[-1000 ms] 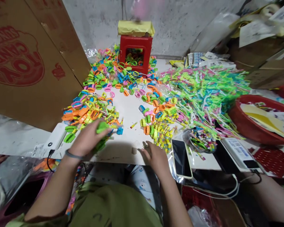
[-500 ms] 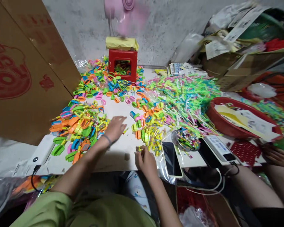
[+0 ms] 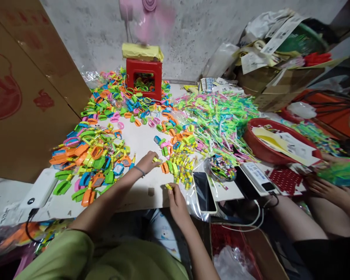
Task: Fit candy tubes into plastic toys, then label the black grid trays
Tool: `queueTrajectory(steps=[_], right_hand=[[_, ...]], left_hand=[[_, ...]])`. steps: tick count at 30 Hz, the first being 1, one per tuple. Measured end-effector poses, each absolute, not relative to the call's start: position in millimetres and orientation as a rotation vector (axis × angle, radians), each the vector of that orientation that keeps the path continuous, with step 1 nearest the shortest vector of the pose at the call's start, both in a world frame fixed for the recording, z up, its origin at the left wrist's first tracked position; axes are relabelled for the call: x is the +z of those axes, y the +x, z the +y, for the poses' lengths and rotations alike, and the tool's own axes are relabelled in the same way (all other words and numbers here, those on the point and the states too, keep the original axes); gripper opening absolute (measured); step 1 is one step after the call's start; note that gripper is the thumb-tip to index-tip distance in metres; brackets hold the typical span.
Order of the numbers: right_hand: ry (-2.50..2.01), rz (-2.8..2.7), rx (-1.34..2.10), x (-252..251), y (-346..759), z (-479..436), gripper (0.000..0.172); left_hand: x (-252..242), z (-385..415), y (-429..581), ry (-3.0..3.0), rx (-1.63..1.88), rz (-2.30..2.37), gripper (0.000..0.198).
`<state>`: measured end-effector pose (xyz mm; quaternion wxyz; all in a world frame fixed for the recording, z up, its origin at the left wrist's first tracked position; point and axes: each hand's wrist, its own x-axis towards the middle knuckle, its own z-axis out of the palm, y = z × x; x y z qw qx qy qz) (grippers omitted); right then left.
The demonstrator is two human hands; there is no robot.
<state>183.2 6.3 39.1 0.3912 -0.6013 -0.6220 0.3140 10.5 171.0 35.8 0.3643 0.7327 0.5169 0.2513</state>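
Yellow plastic sits in both hands. The left hand (image 3: pixel 147 163) is curled closed, its fingertips gripping a yellow piece (image 3: pixel 156 159) at the near edge of the scattered parts. The right hand (image 3: pixel 177 200) pinches a small yellow bit (image 3: pixel 169 187) between thumb and forefinger, just nearer and to the right, over the near middle of the white counter (image 3: pixel 140 142). To the left lies a heap of orange, green and blue parts (image 3: pixel 87 151), and just right of the hands is a cluster of little yellow pieces (image 3: pixel 182 171). Farther right spreads a tangle of neon strips (image 3: pixel 221 116). At the far end a red stool (image 3: pixel 144 66) stands among the parts under a blurred pink fan (image 3: pixel 147 9), against a grey wall. A cardboard box (image 3: pixel 32 97) lines the left side. Near right lie a phone (image 3: pixel 204 191), a clear tub (image 3: pixel 221 168) of tiny coloured bits and a red basin (image 3: pixel 251 146). Another person's hand (image 3: pixel 323 188) shows at the right edge beside a green blur. What the small parts are cannot be made out.
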Motion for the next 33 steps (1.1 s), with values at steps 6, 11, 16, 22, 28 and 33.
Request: queueTrajectory(steps=[6, 11, 16, 22, 28, 33], right_hand=[[-1.497, -1.527, 0.704, 57.0, 175.0, 12.9, 0.027], [-1.405, -1.541, 0.547, 75.4, 166.3, 11.1, 0.021], [-1.335, -1.599, 0.446, 86.8, 160.8, 7.7, 0.015], [-1.314, -1.715, 0.265, 97.3, 160.5, 5.5, 0.007], [-1.529, -1.915, 0.191, 102.4, 157.5, -0.1, 0.017], [-1.572, -1.917, 0.209, 104.4, 157.9, -4.9, 0.016]], left_hand=[[57.9, 112.1, -3.5, 1.613, 0.861, 1.126, 0.051], [95.5, 66.3, -14.9, 1.379, 0.921, 0.932, 0.049], [118.5, 47.5, -19.9, 1.595, 0.928, 1.018, 0.038], [113.3, 39.6, -19.4, 1.72, 0.968, 1.021, 0.033], [105.5, 33.7, -15.7, 1.624, 0.984, 1.057, 0.033], [100.9, 28.6, -12.0, 1.465, 0.987, 1.046, 0.035]])
